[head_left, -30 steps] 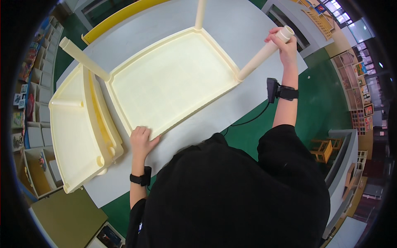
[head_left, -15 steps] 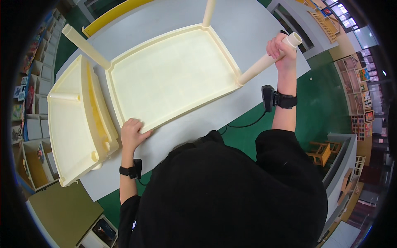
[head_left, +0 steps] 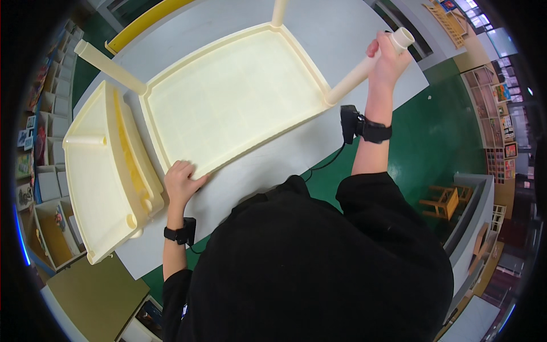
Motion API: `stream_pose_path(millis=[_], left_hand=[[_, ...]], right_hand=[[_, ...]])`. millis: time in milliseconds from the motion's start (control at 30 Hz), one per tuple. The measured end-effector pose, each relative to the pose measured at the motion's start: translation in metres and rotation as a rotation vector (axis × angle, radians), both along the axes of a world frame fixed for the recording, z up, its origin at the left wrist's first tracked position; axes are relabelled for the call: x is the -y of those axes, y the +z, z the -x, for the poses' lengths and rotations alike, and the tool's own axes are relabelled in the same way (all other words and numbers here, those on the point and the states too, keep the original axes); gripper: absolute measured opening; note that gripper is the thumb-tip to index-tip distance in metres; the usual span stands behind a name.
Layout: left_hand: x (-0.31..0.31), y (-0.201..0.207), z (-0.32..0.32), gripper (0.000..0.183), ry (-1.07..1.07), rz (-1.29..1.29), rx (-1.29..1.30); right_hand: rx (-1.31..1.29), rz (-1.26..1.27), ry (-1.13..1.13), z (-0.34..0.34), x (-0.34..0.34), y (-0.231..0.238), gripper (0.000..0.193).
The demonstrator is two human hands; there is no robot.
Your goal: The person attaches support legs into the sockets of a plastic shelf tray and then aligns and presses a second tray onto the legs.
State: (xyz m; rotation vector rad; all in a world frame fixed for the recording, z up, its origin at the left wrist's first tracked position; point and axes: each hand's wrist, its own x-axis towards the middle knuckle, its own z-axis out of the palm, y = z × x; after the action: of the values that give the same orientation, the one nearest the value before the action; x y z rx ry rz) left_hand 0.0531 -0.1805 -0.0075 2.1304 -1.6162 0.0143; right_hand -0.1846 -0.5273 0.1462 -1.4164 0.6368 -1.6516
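A cream plastic tray-like shelf with a raised rim rests on the grey table, its flat inside facing up. Round cream tubes rise from three of its corners. Around the upper part of the right-hand tube, close below its hollow end, my right hand is wrapped. My left hand grips the near left corner of the shelf, where no tube shows; its fingers lie over the rim and the thumb points along the near edge. The left tube and the far tube stand untouched.
Left of the shelf, further cream shelf pieces lean together, with a yellow strip between them, overhanging the table. A yellow board lines the far edge. Low wooden chairs stand on the green floor at right.
My right wrist and forearm have swung left and the hand has turned on the tube, still around it. My left hand keeps its place on the corner. The whole view has shifted slightly.
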Motion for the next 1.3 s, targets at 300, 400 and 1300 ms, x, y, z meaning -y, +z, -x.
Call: stream_pose_path(millis=[300, 400, 1300], left_hand=[[0.029, -0.002, 0.015, 0.033, 0.065, 0.023, -0.008], [0.035, -0.008, 0.038, 0.03, 0.093, 0.069, -0.029], [0.016, -0.008, -0.023, 0.04, -0.052, 0.068, 0.0]], right_hand=[[-0.024, 0.09, -0.367, -0.044, 0.059, -0.004, 0.013], [-0.037, 0.121, -0.72, -0.049, 0.083, -0.012, 0.017], [-0.199, 0.01, 0.813, 0.037, 0.031, 0.003, 0.018]])
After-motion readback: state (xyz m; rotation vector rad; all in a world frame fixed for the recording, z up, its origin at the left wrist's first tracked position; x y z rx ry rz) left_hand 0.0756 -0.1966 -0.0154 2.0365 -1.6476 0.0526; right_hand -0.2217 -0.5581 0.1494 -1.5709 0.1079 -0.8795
